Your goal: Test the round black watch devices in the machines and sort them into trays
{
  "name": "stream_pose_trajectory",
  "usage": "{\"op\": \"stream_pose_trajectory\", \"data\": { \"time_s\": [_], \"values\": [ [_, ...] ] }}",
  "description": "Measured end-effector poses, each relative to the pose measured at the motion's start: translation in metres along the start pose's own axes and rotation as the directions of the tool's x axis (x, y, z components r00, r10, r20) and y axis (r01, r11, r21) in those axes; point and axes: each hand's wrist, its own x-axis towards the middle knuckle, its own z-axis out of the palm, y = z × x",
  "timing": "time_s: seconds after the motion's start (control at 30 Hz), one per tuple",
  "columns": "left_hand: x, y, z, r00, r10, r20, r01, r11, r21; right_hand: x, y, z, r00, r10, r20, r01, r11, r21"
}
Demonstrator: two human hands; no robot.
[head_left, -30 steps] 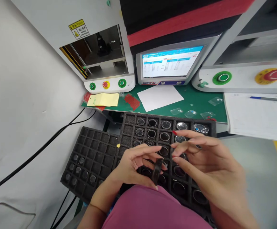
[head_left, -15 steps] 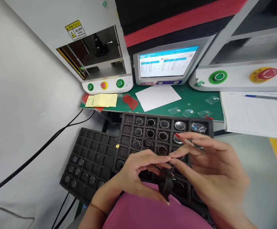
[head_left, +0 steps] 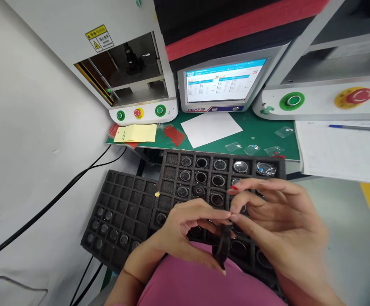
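Note:
My left hand [head_left: 191, 229] grips a dark round watch case [head_left: 223, 246] edge-on between thumb and fingers, in front of my pink top. My right hand [head_left: 277, 221] has its thumb and a finger pinched together at the left index fingertip. Whatever lies in that pinch is too small to make out. A small red piece [head_left: 234, 188] shows at the tip of another right finger, which is held out. Under both hands is a black foam tray [head_left: 169, 172] with several round watch cases [head_left: 217, 180] in its pockets, partly hidden by my hands.
A second foam tray [head_left: 130, 195] with small round clear parts stands to the left. On the green bench lie white paper [head_left: 212, 129], yellow paper [head_left: 135, 133], red film [head_left: 174, 135] and small clear bags [head_left: 251, 149]. Behind are a screen [head_left: 225, 87] and machines with buttons [head_left: 138, 113].
My right hand has shifted slightly, and its outstretched finger with the red piece has bent a little lower. My left hand still holds the watch case, tilted slightly differently.

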Motion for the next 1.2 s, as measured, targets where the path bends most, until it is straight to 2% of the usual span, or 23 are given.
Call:
{"op": "stream_pose_trajectory", "data": {
  "time_s": [0.27, 0.4, 0.47, 0.53, 0.6, 0.7, 0.83, 1.2],
  "values": [
    [0.001, 0.0, 0.001, 0.999, -0.025, -0.034, 0.025, 1.0, -0.004, -0.002, 0.002, 0.003, 1.0, 0.001, -0.026, -0.001, 1.0, -0.005],
    [0.003, -0.002, 0.002, 0.997, 0.019, -0.078, -0.02, 1.0, -0.015, -0.006, -0.002, 0.004, 0.991, -0.034, -0.127, 0.032, 0.999, -0.024],
    [0.003, -0.001, 0.002, 0.989, 0.066, -0.129, -0.059, 0.996, 0.06, -0.01, -0.006, 0.002, 0.994, 0.044, -0.098, -0.041, 0.999, 0.026],
    [0.004, 0.001, 0.001, 0.979, 0.121, -0.167, -0.083, 0.972, 0.22, -0.013, -0.008, 0.0, 0.985, 0.172, 0.021, -0.173, 0.979, 0.105],
    [0.005, 0.003, 0.0, 0.968, 0.185, -0.167, -0.113, 0.922, 0.371, -0.015, -0.009, -0.001, 0.955, 0.271, 0.122, -0.289, 0.943, 0.167],
    [0.007, 0.005, -0.001, 0.948, 0.29, -0.129, -0.192, 0.847, 0.496, -0.015, -0.008, -0.001, 0.923, 0.352, 0.152, -0.379, 0.898, 0.221],
    [0.009, 0.006, -0.001, 0.937, 0.336, -0.093, -0.232, 0.8, 0.554, -0.013, -0.006, 0.0, 0.9, 0.398, 0.179, -0.432, 0.867, 0.246],
    [0.011, 0.008, -0.001, 0.936, 0.342, -0.087, -0.24, 0.796, 0.555, -0.015, 0.0, -0.003, 0.869, 0.466, 0.164, -0.493, 0.839, 0.228]
  ]
}}
